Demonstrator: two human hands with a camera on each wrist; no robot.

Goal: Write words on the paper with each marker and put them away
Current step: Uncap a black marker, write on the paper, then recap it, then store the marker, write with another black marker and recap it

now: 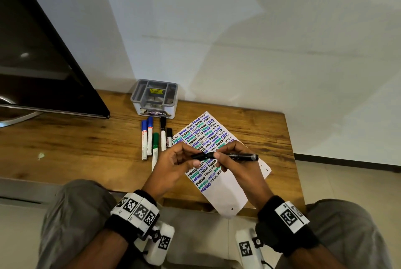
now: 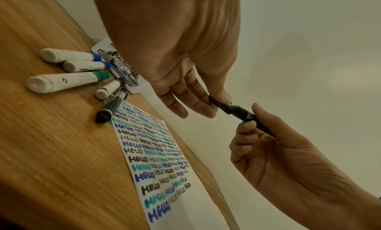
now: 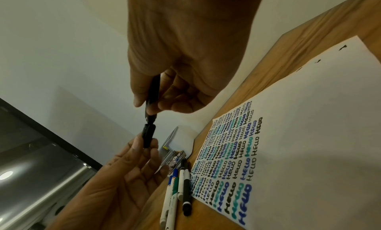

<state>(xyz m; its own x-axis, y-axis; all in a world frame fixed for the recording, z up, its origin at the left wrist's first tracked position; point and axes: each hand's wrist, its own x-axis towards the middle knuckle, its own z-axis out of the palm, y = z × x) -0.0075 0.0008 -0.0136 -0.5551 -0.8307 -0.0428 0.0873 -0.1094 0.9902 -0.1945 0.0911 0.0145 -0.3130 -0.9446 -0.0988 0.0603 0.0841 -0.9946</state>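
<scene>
- Head view: above the paper on the table, the right hand grips a black marker; the left hand pinches its cap, just left of that grip.
- Left wrist view: cap and marker tip barely apart; five markers lie beyond the left grip.
- Right wrist view: cap just below the marker tip; organizer behind it.

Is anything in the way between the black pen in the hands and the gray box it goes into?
Nothing visible blocks it. The black marker is held above the paper; the gray organizer stands open-topped beyond the five markers lying flat.
</scene>
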